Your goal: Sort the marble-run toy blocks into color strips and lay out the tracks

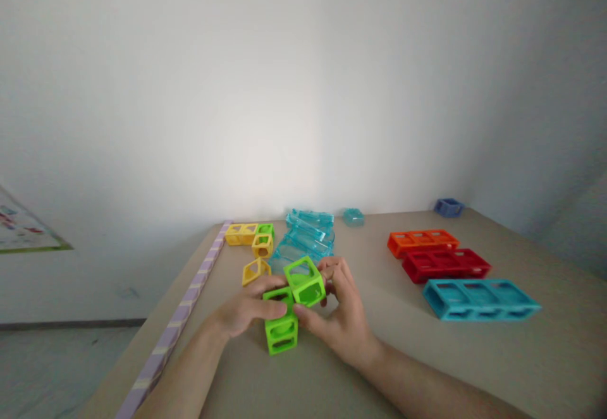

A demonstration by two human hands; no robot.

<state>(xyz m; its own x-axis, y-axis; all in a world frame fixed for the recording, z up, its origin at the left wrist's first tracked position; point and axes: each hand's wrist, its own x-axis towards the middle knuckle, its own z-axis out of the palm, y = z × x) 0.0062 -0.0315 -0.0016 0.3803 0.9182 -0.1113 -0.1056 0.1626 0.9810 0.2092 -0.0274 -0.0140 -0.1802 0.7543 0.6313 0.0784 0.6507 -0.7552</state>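
Position: toward the left edge of the surface [474, 356]. Your left hand [239, 313], half-closed, grips the lower green block [283, 328]; your right hand [342, 318], fingers curled, holds the tilted green cube [306, 285].

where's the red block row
Right side of the head view: the red block row lies between the orange row and the nearer teal row.

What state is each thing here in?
Green bar: held
Green cube: held, tilted
Left hand: gripping green bar
Right hand: gripping green cube
Orange bar: lying flat
Red bar: lying flat
Teal bar: lying flat
Clear pieces: heaped, one apart
Yellow blocks: unheld
Blue block: apart
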